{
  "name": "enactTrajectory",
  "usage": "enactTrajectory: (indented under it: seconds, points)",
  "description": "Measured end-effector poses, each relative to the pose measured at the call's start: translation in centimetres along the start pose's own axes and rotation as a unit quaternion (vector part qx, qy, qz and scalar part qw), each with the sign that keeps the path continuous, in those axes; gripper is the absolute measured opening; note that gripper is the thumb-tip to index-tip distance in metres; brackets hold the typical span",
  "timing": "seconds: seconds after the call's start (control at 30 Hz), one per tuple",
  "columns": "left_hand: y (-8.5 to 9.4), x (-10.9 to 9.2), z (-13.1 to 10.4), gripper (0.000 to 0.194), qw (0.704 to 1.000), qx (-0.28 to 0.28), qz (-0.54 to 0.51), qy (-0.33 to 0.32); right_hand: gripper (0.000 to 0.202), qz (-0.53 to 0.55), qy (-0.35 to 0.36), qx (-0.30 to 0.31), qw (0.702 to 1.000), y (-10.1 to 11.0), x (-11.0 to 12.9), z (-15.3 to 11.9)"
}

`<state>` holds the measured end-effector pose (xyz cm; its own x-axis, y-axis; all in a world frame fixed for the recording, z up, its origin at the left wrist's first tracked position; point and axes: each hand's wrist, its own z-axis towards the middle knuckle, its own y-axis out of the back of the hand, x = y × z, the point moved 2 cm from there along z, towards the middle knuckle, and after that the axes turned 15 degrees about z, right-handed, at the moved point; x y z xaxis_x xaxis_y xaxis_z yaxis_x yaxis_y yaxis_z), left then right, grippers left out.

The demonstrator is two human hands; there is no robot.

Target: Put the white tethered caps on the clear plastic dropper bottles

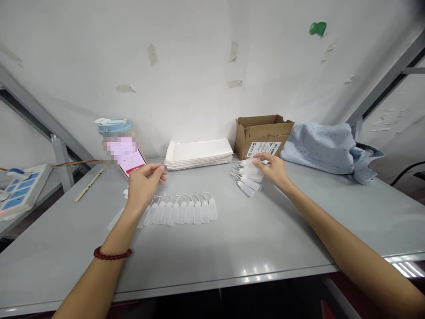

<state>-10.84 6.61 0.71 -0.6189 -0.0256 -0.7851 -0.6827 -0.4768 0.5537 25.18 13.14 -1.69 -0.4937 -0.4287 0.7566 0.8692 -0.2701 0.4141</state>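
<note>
My right hand (272,169) reaches over a small pile of translucent white tags with looped strings (249,180), thumb and fingers pinched on a tag at the pile's back edge. To the left, more such tags (182,212) lie side by side in a row, their strings pointing away from me. My left hand (144,182) hovers above the row's left part, its fingers curled and the thumb pressed to them. What it holds, if anything, cannot be made out. My left forearm hides some tags.
Flat white packets (199,154) are stacked by the wall. Beside them stands an open cardboard box (260,135), with a pale blue cloth (318,146) on its right. A lit phone (133,162) leans before a blue container (114,127). A thin stick (89,185) lies left.
</note>
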Motion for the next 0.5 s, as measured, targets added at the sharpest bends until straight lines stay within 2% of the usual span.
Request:
enactTrajectory:
  seconds: [0.27,0.4,0.5]
  points:
    - [2.0,0.5,0.9,0.029,0.996,-0.014,0.078,0.028,0.022,-0.004,0.025,-0.007,1.000,0.3,0.4,0.1]
    - [2.6,1.1,1.4,0.027,0.983,-0.019,0.178,0.029,0.020,-0.024,0.070,-0.048,0.996,0.1,1.7,-0.4]
    - [3.0,1.9,1.9,0.024,0.960,-0.029,0.279,0.015,0.017,-0.026,0.113,-0.060,0.991,-0.6,3.4,-1.4]
